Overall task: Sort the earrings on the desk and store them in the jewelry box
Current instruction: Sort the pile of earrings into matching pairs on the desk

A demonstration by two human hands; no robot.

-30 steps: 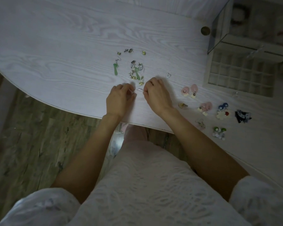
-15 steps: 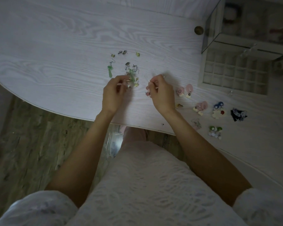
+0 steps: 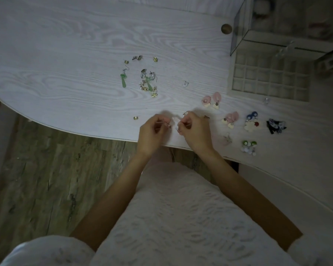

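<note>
Both hands, left hand [image 3: 152,131] and right hand [image 3: 195,129], pinch small earrings; pairs lie lower right, loose pile [image 3: 148,83] unsorted, jewelry box [image 3: 269,79] tray looks empty.

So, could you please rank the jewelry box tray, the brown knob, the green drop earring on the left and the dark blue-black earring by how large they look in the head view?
1. jewelry box tray
2. dark blue-black earring and green drop earring: look alike, no ranking
3. brown knob
</note>
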